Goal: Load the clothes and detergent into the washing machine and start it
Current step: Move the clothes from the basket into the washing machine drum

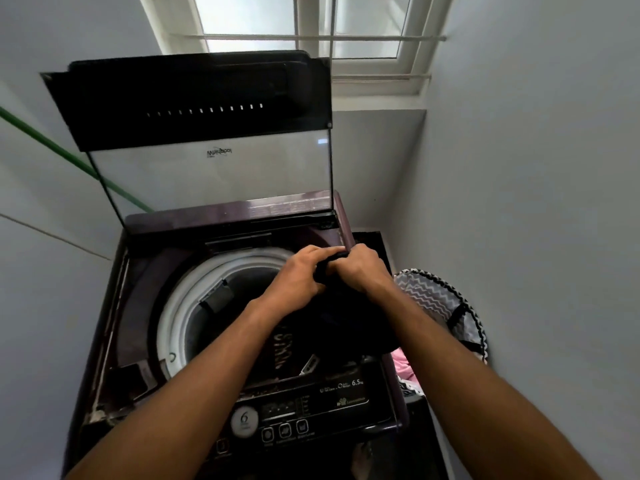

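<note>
Both hands are up over the right rear of the open washer [114,306], close together, nearly touching. Left hand [298,275] and right hand [363,268] each have fingers curled round the top edge of a dark garment [349,327], bunching it between them. The garment hangs from that grip, below and between the forearms, draped over the right side of the drum [176,306] opening and partly over the washer's right edge. White lettering shows on its lower left fold. The drum's white rim is exposed on the left; what lies inside cannot be made out. Lid [207,140] stands upright at the back. Control panel [298,410] is at the near edge, under the forearms. Basket [446,299] with zigzag trim sits just right of the washer, pink cloth [405,365] inside.
</note>
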Motion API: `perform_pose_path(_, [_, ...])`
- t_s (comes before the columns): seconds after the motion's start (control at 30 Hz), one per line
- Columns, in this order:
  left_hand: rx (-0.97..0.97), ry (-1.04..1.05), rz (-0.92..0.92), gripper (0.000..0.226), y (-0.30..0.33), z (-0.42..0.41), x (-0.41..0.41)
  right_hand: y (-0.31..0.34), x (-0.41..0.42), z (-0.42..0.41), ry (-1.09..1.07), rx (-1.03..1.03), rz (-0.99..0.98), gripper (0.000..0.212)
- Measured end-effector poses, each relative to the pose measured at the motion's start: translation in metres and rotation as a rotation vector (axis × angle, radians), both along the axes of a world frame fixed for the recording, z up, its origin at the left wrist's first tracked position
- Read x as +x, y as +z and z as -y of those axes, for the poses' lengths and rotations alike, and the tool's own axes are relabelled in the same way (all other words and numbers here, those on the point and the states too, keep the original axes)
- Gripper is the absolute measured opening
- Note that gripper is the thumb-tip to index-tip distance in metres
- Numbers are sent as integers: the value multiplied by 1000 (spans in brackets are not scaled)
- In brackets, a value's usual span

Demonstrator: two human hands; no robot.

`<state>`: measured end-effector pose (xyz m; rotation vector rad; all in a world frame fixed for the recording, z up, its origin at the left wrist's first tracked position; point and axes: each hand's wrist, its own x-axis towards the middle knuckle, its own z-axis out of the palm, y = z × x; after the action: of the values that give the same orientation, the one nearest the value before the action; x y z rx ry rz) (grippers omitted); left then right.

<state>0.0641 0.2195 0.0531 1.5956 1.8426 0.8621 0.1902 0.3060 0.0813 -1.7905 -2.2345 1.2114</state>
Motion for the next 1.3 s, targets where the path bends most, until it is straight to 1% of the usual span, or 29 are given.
perform_pose_path(0.1, [15, 66, 31, 70, 13, 14, -21, 2, -23, 11, -32, -51, -115, 52])
perform_pose_path(0.2, [17, 146, 6, 70, 18, 30, -42, 1, -50, 24, 12, -73, -229, 37])
perform_pose_path(0.23, [21, 174, 4, 71, 18, 35, -50, 1, -58, 29, 24, -82, -263, 34])
perform_pose_path(0.3, [33, 219, -1, 73, 19, 47, -64, 0, -75, 38, 39, -102, -325, 36])
perform_pose_path(0.43, [32, 268, -30, 71, 20, 72, -91, -5, -100, 56, 89, -123, -404, 32])
perform_pose_path(0.53, [-21, 272, -70, 71, 15, 88, -101, -23, -111, 70, 67, -134, -417, 37])
perform_pose_path(0.63, [-103, 249, -81, 72, 2, 97, -103, -49, -114, 79, 30, -156, -364, 39])
perform_pose_path(0.73, [-170, 252, -9, 68, -8, 102, -95, -68, -110, 78, 80, -156, -219, 34])
perform_pose_path(0.87, [-194, 182, -12, 60, -17, 102, -80, -69, -95, 66, 149, -128, -185, 26])
perform_pose_path(0.93, [-204, 156, -14, 57, -21, 95, -73, -65, -83, 55, 144, -65, -173, 26])
perform_pose_path(1.03, [-195, 152, -25, 52, -23, 81, -61, -59, -66, 40, 134, 117, -136, 24])
perform_pose_path(1.13, [-144, 127, -31, 42, -22, 60, -41, -53, -44, 30, 136, 276, -12, 24])
perform_pose_path(1.2, [-120, 115, -11, 36, -22, 45, -24, -52, -30, 24, 126, 354, 48, 29])
perform_pose_path(1.3, [-126, 89, 9, 36, -27, 20, 3, -58, -6, 12, 11, 399, 106, 51])
